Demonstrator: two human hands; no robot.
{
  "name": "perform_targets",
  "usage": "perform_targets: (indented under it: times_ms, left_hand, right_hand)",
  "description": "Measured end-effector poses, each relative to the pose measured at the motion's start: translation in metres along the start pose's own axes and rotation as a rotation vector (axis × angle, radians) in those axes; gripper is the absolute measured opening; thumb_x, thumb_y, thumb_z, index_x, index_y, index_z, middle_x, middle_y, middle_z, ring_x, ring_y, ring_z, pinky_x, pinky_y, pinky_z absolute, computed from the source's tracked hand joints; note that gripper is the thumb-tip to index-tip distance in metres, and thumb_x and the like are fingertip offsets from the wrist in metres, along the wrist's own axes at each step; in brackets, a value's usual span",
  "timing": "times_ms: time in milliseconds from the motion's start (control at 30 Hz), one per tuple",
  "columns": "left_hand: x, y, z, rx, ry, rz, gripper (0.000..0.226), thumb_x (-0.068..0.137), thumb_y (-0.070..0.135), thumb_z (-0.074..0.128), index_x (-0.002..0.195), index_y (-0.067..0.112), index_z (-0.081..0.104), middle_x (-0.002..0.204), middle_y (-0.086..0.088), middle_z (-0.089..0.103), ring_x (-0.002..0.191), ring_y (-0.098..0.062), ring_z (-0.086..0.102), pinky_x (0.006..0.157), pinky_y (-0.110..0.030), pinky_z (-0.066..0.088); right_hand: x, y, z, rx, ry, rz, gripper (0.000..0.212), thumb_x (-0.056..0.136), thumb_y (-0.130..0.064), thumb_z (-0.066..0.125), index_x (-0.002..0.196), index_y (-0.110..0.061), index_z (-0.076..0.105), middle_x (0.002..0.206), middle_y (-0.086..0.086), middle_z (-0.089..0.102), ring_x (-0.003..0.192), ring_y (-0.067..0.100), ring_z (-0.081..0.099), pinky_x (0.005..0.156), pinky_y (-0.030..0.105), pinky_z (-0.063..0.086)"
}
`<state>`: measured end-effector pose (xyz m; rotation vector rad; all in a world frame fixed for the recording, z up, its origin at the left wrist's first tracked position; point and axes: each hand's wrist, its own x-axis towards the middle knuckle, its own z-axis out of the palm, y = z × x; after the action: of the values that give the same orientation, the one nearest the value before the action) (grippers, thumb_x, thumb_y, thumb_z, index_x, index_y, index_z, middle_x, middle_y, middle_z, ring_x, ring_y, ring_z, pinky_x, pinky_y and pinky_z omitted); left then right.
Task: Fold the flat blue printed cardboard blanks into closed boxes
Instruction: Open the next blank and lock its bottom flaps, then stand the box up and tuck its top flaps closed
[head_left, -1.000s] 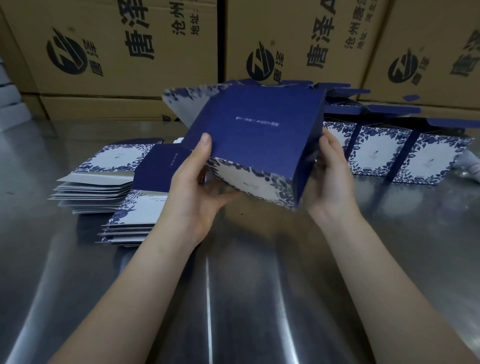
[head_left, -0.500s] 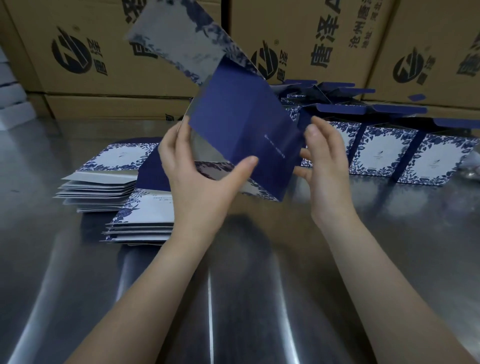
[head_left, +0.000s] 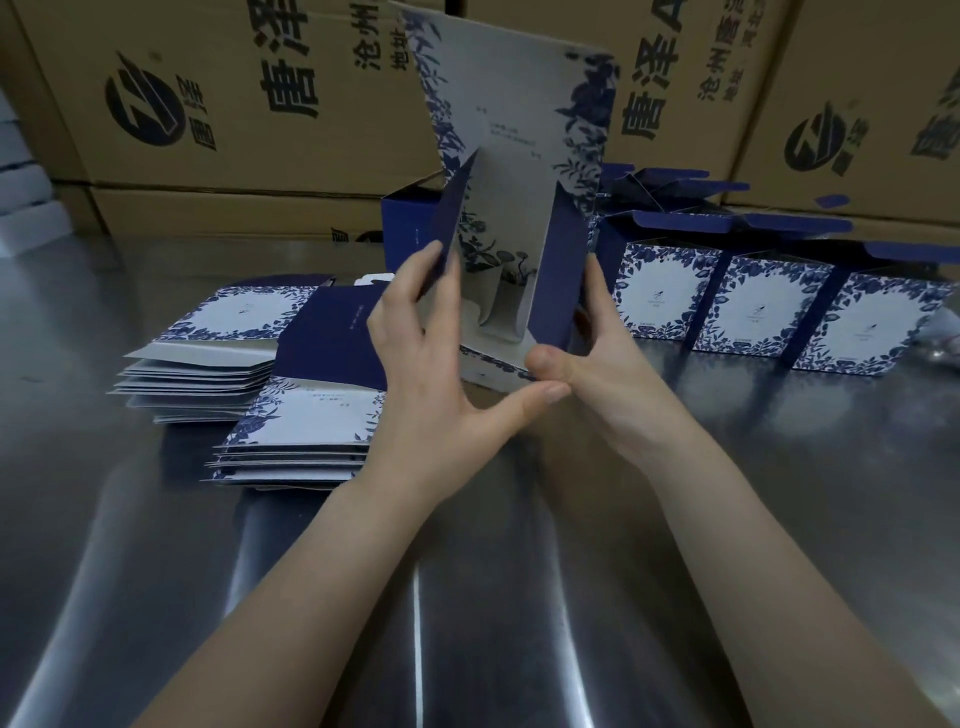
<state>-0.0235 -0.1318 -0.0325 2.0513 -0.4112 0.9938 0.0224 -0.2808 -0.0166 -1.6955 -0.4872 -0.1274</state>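
**Blank half-raised between both hands**

Cardboard stands upright in my grip: the blank (head_left: 514, 130) has its tall back panel rising above my fingers, pale grey-white with dark blue leaf sprays down both edges and a few lines of print too small to read. Two plain navy side flaps swing toward me. My left hand (head_left: 431, 374) pinches the left flap (head_left: 452, 228) at its lower edge, with the thumb stretched across under the base. My right hand (head_left: 608, 358) clasps the right flap (head_left: 561, 270), fingers behind it and thumb pressed on the front bottom corner. The two thumbs touch. Between the flaps, something grey curls at the base, possibly an inner tab.

Beneath my wrists runs a steel table (head_left: 467, 597), brushed and streaked with long reflections. Just left of my left hand lie two fanned stacks of flat blanks (head_left: 291, 431), thin and sharp-edged. Beyond my right hand a row of folded boxes (head_left: 753, 312) stands with navy lids open. Behind everything rise brown corrugated cartons (head_left: 234, 104) with black printed logos.
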Motion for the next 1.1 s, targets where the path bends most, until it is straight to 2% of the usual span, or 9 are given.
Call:
perform_targets:
  times_ms: [133, 300, 400, 467, 633, 733, 833, 1000, 1100]
  left_hand:
    - [0.0, 0.001, 0.001, -0.12, 0.104, 0.015, 0.067, 0.093, 0.038, 0.048, 0.147, -0.002, 0.037, 0.144, -0.012, 0.031, 0.138, -0.026, 0.031, 0.119, -0.04, 0.027]
    - [-0.001, -0.006, 0.007, -0.194, 0.273, -0.08, 0.034, 0.095, 0.016, 0.056, 0.125, 0.002, 0.059, 0.125, 0.001, 0.037, 0.124, -0.019, 0.045, 0.095, -0.056, 0.048]
    - [-0.001, -0.007, 0.009, -0.188, 0.356, -0.103, 0.012, 0.09, 0.014, 0.062, 0.099, 0.014, 0.054, 0.114, 0.015, 0.034, 0.114, 0.01, 0.039, 0.082, -0.051, 0.053]
    - [0.001, -0.006, 0.009, -0.155, 0.396, -0.082, 0.021, 0.085, 0.006, 0.063, 0.091, 0.015, 0.045, 0.107, 0.017, 0.033, 0.108, 0.016, 0.037, 0.073, -0.048, 0.053]
    - [0.003, -0.004, 0.009, -0.291, 0.423, -0.258, 0.048, 0.076, -0.011, 0.058, 0.09, 0.028, 0.034, 0.111, -0.005, 0.042, 0.104, -0.014, 0.049, 0.075, -0.038, 0.057]
    - [0.003, -0.001, 0.007, -0.416, 0.316, -0.386, 0.062, 0.079, -0.009, 0.059, 0.12, 0.031, 0.034, 0.133, -0.005, 0.041, 0.112, -0.006, 0.054, 0.091, -0.028, 0.055]
    - [0.004, -0.004, 0.009, -0.395, 0.152, -0.527, 0.074, 0.089, -0.002, 0.053, 0.151, 0.024, 0.024, 0.149, 0.002, 0.041, 0.129, -0.01, 0.048, 0.111, -0.034, 0.042]
    - [0.001, -0.011, 0.013, -0.371, 0.025, -0.596, 0.066, 0.1, 0.01, 0.042, 0.157, 0.031, 0.016, 0.157, 0.012, 0.034, 0.144, -0.011, 0.033, 0.12, -0.037, 0.029]
    - [-0.002, -0.011, 0.014, -0.32, 0.011, -0.592, 0.07, 0.1, 0.008, 0.044, 0.158, 0.03, 0.012, 0.159, 0.014, 0.03, 0.143, -0.005, 0.029, 0.112, -0.017, 0.025]
  right_hand:
    - [-0.002, 0.007, -0.002, -0.12, 0.087, -0.091, 0.132, 0.048, -0.065, 0.083, 0.154, -0.032, 0.012, 0.154, -0.013, 0.02, 0.141, -0.001, 0.026, 0.117, 0.031, 0.03]
    - [-0.002, 0.017, 0.003, -0.072, 0.256, -0.189, 0.052, 0.088, -0.042, 0.054, 0.138, -0.034, 0.042, 0.137, -0.009, 0.044, 0.127, -0.008, 0.041, 0.109, 0.016, 0.033]
    - [-0.005, 0.022, 0.008, -0.054, 0.314, -0.176, 0.026, 0.095, -0.038, 0.04, 0.12, -0.045, 0.045, 0.121, -0.034, 0.045, 0.115, -0.026, 0.038, 0.098, 0.0, 0.028]
    - [-0.007, 0.022, 0.012, -0.018, 0.332, -0.139, 0.017, 0.097, -0.038, 0.038, 0.106, -0.051, 0.043, 0.104, -0.054, 0.041, 0.102, -0.038, 0.033, 0.084, -0.01, 0.023]
    - [-0.005, 0.029, 0.013, 0.085, 0.359, -0.061, 0.008, 0.093, -0.047, 0.041, 0.094, -0.055, 0.044, 0.086, -0.065, 0.038, 0.091, -0.042, 0.034, 0.075, -0.012, 0.025]
    - [-0.004, 0.031, 0.012, 0.101, 0.363, -0.031, 0.016, 0.088, -0.048, 0.043, 0.091, -0.059, 0.055, 0.097, -0.054, 0.049, 0.1, -0.032, 0.043, 0.083, -0.004, 0.031]
    - [-0.002, 0.029, 0.012, 0.062, 0.342, -0.096, 0.026, 0.088, -0.039, 0.044, 0.108, -0.045, 0.061, 0.114, -0.034, 0.062, 0.113, -0.014, 0.052, 0.093, 0.006, 0.038]
    - [-0.005, 0.02, 0.017, -0.096, 0.351, -0.157, 0.053, 0.087, -0.042, 0.045, 0.132, -0.017, 0.057, 0.129, -0.003, 0.061, 0.123, 0.009, 0.053, 0.108, 0.037, 0.041]
    - [-0.008, 0.01, 0.023, -0.239, 0.438, -0.251, 0.049, 0.088, -0.025, 0.052, 0.136, -0.016, 0.05, 0.13, -0.004, 0.054, 0.124, 0.008, 0.049, 0.107, 0.038, 0.04]
